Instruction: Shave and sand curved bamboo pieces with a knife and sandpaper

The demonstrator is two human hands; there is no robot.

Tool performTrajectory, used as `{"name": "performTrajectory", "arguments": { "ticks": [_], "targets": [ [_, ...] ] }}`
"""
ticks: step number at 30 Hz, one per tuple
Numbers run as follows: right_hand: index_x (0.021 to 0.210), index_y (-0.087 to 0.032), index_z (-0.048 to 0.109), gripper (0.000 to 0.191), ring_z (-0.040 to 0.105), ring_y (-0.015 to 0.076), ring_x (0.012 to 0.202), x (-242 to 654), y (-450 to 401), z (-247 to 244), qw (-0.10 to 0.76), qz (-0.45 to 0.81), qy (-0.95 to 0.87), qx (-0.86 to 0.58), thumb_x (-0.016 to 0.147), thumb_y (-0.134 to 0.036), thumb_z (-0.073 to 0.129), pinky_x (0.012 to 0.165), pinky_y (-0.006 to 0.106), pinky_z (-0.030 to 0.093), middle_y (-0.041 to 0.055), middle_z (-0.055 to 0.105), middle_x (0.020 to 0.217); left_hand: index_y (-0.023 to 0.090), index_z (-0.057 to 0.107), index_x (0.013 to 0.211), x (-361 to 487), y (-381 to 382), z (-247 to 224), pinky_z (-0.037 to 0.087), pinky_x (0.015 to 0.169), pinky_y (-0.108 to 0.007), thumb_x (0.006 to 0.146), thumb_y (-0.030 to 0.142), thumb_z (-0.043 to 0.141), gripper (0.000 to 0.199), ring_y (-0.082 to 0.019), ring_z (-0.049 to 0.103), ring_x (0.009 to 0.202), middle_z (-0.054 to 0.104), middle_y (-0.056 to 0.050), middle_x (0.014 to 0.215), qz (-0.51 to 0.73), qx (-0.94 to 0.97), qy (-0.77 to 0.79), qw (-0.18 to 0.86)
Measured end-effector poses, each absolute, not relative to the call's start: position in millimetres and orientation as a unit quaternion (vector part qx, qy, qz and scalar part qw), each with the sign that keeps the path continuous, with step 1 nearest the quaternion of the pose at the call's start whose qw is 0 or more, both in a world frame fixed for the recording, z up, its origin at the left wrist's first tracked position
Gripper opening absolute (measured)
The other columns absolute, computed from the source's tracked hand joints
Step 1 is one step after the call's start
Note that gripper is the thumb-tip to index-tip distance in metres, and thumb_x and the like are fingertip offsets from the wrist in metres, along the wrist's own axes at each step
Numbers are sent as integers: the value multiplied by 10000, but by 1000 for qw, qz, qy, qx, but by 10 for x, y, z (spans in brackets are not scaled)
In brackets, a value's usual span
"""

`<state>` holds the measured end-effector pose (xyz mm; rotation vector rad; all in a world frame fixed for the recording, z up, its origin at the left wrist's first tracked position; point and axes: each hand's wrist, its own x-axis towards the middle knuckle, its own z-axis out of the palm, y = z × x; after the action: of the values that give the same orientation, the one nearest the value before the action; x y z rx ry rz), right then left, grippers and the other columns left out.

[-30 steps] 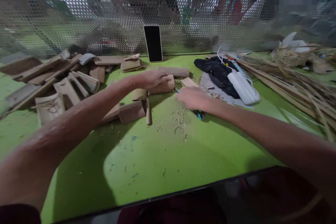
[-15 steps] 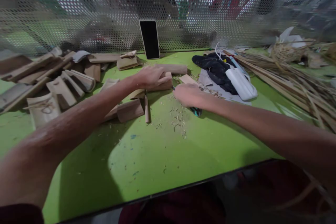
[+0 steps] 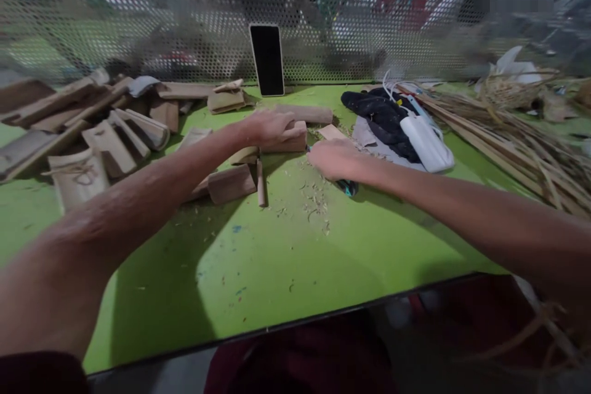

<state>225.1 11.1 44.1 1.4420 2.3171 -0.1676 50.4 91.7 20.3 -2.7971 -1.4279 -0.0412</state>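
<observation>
My left hand (image 3: pixel 272 125) rests on a short piece of bamboo (image 3: pixel 290 139) lying on the green table (image 3: pixel 277 271), its fingers wrapped over the top. Close on its right, my right hand (image 3: pixel 333 159) is closed around a cutter with a teal and black handle (image 3: pixel 347 187); the handle's end shows below the palm and the tip points at the bamboo's right end. Behind the bamboo lies a rounded length of bamboo (image 3: pixel 309 114). Thin shavings (image 3: pixel 316 200) are scattered in front of my right hand.
Split bamboo pieces (image 3: pixel 108 148) are piled at the left. A phone (image 3: pixel 268 60) leans on the perforated metal screen (image 3: pixel 207 24). A black cloth (image 3: pixel 381 120) and white device (image 3: pixel 427 143) lie right of my hands, with long dry strips (image 3: pixel 494 141) beyond.
The view has shifted slightly, so the table and things on it appear a little higher. My hands keep nearly the same place, still on the bamboo and the cutter.
</observation>
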Motion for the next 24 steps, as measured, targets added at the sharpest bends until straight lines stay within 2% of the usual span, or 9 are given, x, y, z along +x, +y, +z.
{"name": "performTrajectory", "arguments": {
  "ticks": [4,9,13,16,20,24],
  "targets": [
    [1080,-74,780,334,703,313,880,2216,114,420,229,-7,821,523,762,-32,687,709,374,523,209,743,908,156,653,1169,498,925,196,410,809,-336,998,640,288,631,-289,645,985,705,-144,1079,-24,-892,-451,-13],
    [1071,-30,773,333,715,347,912,2174,72,397,235,-9,818,526,769,15,639,709,397,528,259,736,1004,124,646,1165,479,858,207,412,902,-396,999,638,315,634,-356,627,1077,681,-176,1132,-51,-902,-429,14],
    [1130,-22,749,373,712,311,886,2166,6,421,241,11,820,520,812,14,558,672,362,511,257,735,1026,111,643,1162,477,795,233,412,873,-387,964,681,378,659,-355,636,1058,686,-186,1135,-54,-901,-430,23],
    [1083,-34,757,339,702,292,853,2217,-9,466,264,10,822,505,798,5,578,642,345,488,231,738,1001,121,648,1182,480,749,268,413,805,-373,961,683,375,662,-331,643,1014,700,-178,1136,-53,-902,-428,27],
    [1046,-53,758,270,688,294,823,2365,46,505,269,-13,822,502,868,-93,559,630,359,461,227,733,975,121,663,1180,487,741,296,411,763,-371,970,703,305,715,-288,634,957,712,-169,1135,-42,-908,-415,35],
    [1125,-49,732,383,679,333,906,2441,120,490,220,-29,807,548,986,-255,441,681,402,447,273,714,1068,146,656,1219,486,817,266,413,812,-367,951,699,336,692,-304,647,1003,719,-146,1130,-31,-907,-417,36]
  ]
}}
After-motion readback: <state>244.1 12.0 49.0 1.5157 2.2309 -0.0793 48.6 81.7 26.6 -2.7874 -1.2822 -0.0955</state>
